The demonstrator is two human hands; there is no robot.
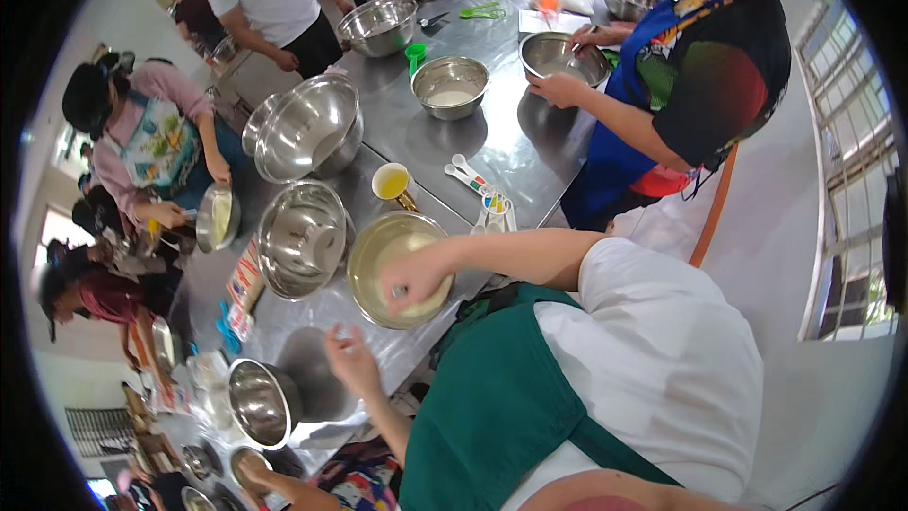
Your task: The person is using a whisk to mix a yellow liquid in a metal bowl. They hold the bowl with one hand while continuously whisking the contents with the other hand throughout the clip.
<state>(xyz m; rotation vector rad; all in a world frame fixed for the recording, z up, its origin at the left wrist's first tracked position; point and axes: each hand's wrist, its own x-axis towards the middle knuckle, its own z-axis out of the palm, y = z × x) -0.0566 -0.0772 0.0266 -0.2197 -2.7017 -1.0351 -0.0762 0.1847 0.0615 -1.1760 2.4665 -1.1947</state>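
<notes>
My right hand (420, 278) is closed around a utensil whose metal handle end (399, 291) pokes out of the fist. Its working end is hidden below the hand, inside a stainless steel mixing bowl (362, 255) of pale yellow mixture. Off the near side of that bowl, my left hand (353, 362) is raised with its fingers apart, holding nothing. Another steel bowl (301, 238) leans beside the mixing bowl. A mug with yellow liquid (391, 183) stands behind, and white measuring spoons and cups (494, 202) lie at the table's edge.
Nested steel bowls (308, 131), a bowl with whitish contents (451, 94) and a green scoop (416, 55) stand farther across the steel table. A printed packet (244, 284) and a steel bowl (260, 403) are to my left. A co-worker in a blue apron (610, 135) works close on my right.
</notes>
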